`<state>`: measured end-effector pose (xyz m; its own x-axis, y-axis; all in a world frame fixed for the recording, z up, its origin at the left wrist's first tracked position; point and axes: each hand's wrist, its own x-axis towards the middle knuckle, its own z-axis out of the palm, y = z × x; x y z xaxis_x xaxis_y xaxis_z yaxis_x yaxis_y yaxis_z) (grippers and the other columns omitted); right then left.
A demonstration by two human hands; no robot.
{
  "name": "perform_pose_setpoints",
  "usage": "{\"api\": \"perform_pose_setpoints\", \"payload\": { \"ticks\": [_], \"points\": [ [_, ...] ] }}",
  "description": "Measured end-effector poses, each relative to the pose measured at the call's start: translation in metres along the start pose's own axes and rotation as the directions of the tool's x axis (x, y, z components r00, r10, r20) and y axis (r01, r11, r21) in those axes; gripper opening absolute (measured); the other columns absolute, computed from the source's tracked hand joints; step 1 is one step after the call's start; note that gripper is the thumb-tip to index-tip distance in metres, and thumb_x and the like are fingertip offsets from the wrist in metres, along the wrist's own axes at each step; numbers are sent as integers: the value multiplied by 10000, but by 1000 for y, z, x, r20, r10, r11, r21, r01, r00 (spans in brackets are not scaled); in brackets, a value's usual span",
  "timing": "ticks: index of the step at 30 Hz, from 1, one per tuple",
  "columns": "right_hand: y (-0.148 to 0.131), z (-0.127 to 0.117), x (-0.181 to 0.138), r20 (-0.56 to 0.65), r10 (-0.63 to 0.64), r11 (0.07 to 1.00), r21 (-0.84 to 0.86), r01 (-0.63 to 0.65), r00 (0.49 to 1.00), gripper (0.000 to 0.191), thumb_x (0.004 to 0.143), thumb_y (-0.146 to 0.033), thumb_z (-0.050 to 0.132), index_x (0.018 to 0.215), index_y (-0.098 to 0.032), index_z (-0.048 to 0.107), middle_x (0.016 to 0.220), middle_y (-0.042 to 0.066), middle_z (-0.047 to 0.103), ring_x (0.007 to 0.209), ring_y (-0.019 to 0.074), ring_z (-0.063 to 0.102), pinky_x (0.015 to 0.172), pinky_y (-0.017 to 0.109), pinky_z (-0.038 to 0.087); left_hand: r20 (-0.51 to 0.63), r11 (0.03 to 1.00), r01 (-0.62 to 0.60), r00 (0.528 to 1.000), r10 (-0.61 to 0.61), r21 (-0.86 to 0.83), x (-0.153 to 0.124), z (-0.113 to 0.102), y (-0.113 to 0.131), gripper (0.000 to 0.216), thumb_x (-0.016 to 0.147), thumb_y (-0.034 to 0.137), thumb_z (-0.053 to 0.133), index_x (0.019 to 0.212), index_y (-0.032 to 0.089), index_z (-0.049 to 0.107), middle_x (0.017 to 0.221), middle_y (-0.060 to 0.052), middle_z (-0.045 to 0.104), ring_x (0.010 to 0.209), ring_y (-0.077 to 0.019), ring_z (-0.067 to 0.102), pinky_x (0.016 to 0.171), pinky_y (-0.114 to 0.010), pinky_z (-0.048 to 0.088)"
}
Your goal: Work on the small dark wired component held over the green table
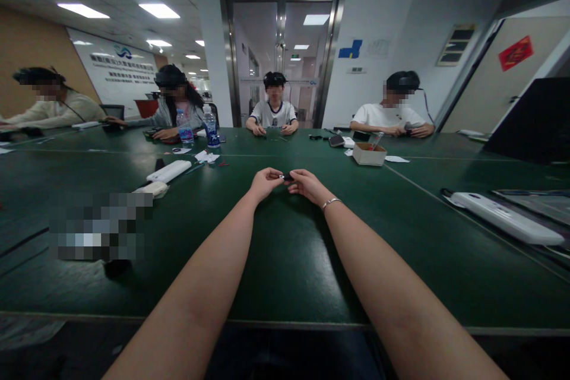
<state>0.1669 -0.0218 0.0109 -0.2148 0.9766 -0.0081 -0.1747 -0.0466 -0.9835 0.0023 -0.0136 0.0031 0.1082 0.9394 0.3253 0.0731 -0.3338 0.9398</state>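
Note:
Just above the green table [303,273], my left hand [266,183] and my right hand [309,186] meet at the fingertips. Between them is a small black object [287,177] with a bright, silvery bit at its left end; it is too small to name. My left thumb and forefinger pinch the silvery end. The black end sits in my right thumb and forefinger, with the other right fingers curled below. A bracelet [330,203] circles my right wrist.
White power strips lie left [169,171] and right [503,217]. A small open box [369,154] stands ahead to the right. Two bottles, one with a dark blue label [212,130], stand ahead to the left. Several people sit across the table. A black screen [534,122] is at right.

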Motion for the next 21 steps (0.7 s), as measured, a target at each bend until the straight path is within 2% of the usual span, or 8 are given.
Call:
{"api": "perform_pose_setpoints", "payload": {
  "ticks": [5, 11, 17, 21],
  "points": [
    [0, 0, -1, 7, -9, 1000, 12, 8, 1000, 140, 892, -243, 611, 828, -179, 505, 666, 43, 674, 510, 114, 623, 521, 220, 539, 23, 999, 43, 999, -43, 22, 0, -1, 0, 154, 694, 252, 730, 744, 126, 659, 656, -32, 663, 628, -125, 603, 697, -274, 475],
    [-2, 0, -3, 45, 8, 1000, -1, -8, 999, 102, 899, -187, 582, 802, -158, 568, 720, 52, 689, 530, 110, 628, 549, 221, 548, 24, 993, 67, 997, -69, 93, 4, -4, -6, 321, 775, 444, 644, 678, 138, 655, 608, -28, 645, 539, -109, 559, 605, -246, 445],
    [-2, 0, -3, 58, 8, 1000, -1, -8, 998, 96, 899, -178, 578, 808, -150, 588, 769, 62, 699, 541, 105, 629, 550, 216, 553, 37, 991, 107, 993, -111, 84, 6, -2, -11, 423, 806, 515, 584, 632, 132, 637, 555, -44, 620, 508, -113, 543, 546, -241, 438],
    [-1, 0, -2, 31, 2, 1000, 11, -3, 1000, 87, 889, -182, 596, 808, -151, 594, 770, 62, 701, 534, 104, 626, 537, 214, 556, 21, 985, 150, 988, -152, 81, 4, 0, -5, 336, 784, 471, 631, 717, 142, 649, 594, -41, 639, 567, -128, 580, 565, -238, 449]
  ]
}}
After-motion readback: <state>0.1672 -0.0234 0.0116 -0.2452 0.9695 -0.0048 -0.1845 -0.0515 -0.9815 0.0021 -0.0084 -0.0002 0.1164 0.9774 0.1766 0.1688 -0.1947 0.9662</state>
